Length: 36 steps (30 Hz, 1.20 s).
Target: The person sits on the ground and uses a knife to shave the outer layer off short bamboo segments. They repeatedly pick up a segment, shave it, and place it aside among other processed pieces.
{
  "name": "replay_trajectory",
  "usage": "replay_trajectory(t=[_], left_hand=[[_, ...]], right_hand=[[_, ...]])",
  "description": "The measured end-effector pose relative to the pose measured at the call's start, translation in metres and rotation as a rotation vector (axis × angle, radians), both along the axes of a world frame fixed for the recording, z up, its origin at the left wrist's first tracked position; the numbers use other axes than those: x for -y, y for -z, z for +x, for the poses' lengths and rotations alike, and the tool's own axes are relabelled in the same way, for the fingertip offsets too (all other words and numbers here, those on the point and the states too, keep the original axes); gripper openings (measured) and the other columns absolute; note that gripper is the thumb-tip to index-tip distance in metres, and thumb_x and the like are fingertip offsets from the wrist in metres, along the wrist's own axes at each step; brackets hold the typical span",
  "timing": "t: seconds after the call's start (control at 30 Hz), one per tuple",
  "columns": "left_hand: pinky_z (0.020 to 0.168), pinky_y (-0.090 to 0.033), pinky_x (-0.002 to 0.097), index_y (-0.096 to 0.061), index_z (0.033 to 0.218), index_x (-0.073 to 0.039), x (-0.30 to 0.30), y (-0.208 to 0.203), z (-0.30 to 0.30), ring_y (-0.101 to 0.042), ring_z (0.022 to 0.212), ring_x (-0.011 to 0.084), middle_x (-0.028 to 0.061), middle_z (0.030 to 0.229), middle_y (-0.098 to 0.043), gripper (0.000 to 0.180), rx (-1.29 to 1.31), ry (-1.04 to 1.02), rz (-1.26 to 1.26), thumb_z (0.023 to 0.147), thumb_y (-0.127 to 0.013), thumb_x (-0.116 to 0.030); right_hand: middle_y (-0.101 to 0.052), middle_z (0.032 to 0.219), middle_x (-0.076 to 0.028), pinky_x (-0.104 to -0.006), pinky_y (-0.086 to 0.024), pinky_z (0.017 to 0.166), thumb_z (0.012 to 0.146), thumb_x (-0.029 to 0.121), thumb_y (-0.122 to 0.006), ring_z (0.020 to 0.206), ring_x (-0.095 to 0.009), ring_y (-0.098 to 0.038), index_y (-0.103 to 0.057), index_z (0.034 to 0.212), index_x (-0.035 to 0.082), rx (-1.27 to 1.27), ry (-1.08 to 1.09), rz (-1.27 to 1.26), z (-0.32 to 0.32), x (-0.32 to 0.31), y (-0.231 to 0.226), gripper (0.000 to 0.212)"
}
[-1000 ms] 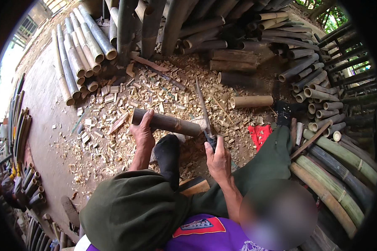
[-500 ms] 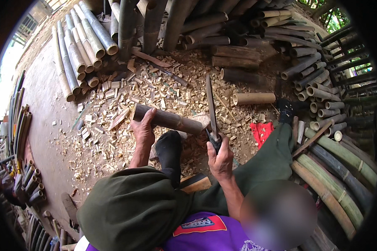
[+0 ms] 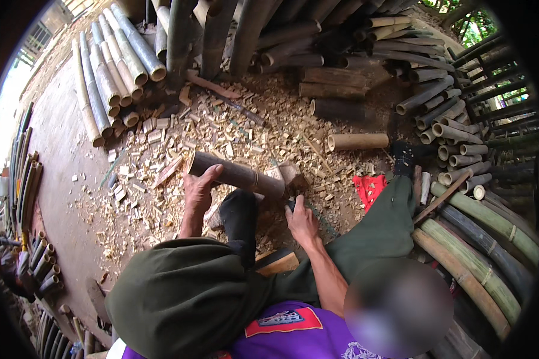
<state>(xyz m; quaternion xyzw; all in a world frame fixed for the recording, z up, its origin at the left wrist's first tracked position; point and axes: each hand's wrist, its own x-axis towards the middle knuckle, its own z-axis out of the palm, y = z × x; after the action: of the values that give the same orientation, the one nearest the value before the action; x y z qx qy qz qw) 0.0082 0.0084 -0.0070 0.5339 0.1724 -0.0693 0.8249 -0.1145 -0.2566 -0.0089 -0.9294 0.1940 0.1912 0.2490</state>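
Note:
A dark brown bamboo tube point(image 3: 236, 173) slants across the middle, its open left end higher than its right end. My left hand point(image 3: 196, 190) is closed around that left end. At the other end, my right hand point(image 3: 303, 224) grips a large knife by its dark handle point(image 3: 291, 204). The blade barely shows; it seems to lie low by the tube's right end, and I cannot tell whether it touches. A wooden block point(image 3: 292, 175) sits just beyond that end. My dark-socked foot point(image 3: 239, 218) is beneath the tube.
Wood chips point(image 3: 153, 197) cover the ground. Another blade point(image 3: 212, 85) lies at the far side, and a short pale bamboo tube point(image 3: 358, 142) lies right of the chips. Red cloth point(image 3: 370, 190) is near my right leg. Bamboo poles point(image 3: 126, 54) are stacked far left, with more bamboo point(image 3: 479, 239) at right.
My right hand has swung the knife down and slightly left; its blade stood upright before and is now mostly out of sight. My left hand still holds the tube, which has barely moved.

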Motion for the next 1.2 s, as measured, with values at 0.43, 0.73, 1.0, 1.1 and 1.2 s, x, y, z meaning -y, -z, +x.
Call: replay_trajectory(t=[0.43,0.73,1.0,1.1,1.2], left_hand=[[0.082,-0.059,0.0336,-0.07,0.104,0.009,0.016,-0.014,0.0,-0.072,0.085,0.0189,0.0125,0.098,-0.073,0.036,0.14,-0.204,-0.056,0.079,-0.09,-0.006],[0.085,-0.061,0.036,-0.072,0.104,0.014,-0.02,0.014,-0.017,-0.072,0.092,0.0201,0.0152,0.104,-0.072,0.044,0.095,-0.044,0.105,0.079,-0.091,-0.017],[0.074,-0.062,0.0343,-0.066,0.108,0.003,0.002,-0.008,-0.009,-0.072,0.079,0.0198,0.0105,0.095,-0.072,0.038,0.026,-0.226,-0.09,0.081,-0.088,-0.011],[0.077,-0.06,0.0333,-0.065,0.108,0.006,0.001,-0.002,-0.008,-0.072,0.081,0.0193,0.0112,0.096,-0.072,0.038,0.037,-0.21,-0.07,0.081,-0.089,-0.008],[0.08,-0.06,0.0347,-0.064,0.109,0.008,0.023,-0.002,-0.008,-0.072,0.086,0.0204,0.0127,0.099,-0.071,0.042,-0.003,-0.351,-0.062,0.08,-0.089,-0.007]], right_hand=[[-0.07,0.096,-0.031,-0.0585,-0.053,0.072,0.103,0.033,-0.061,0.089,-0.052,-0.069,-0.051,0.113,0.002,-0.014,0.005,-0.015,0.013,-0.019,-0.025,0.035],[-0.067,0.08,-0.027,-0.0545,-0.051,0.062,0.104,0.034,-0.059,0.079,-0.051,-0.067,-0.047,0.111,0.003,0.486,0.024,0.259,0.011,-0.024,-0.077,0.034],[-0.068,0.085,-0.028,-0.057,-0.051,0.067,0.101,0.032,-0.063,0.082,-0.052,-0.067,-0.049,0.113,0.003,0.295,0.014,0.21,0.019,-0.022,-0.079,0.034],[-0.07,0.083,-0.023,-0.0504,-0.054,0.064,0.101,0.03,-0.065,0.08,-0.045,-0.071,-0.051,0.114,0.004,0.649,-0.012,0.26,0.015,-0.027,-0.098,0.032],[-0.072,0.089,-0.023,-0.0501,-0.057,0.066,0.1,0.028,-0.066,0.081,-0.044,-0.072,-0.053,0.117,0.004,0.509,0.102,0.26,-0.003,-0.017,-0.037,0.032]])
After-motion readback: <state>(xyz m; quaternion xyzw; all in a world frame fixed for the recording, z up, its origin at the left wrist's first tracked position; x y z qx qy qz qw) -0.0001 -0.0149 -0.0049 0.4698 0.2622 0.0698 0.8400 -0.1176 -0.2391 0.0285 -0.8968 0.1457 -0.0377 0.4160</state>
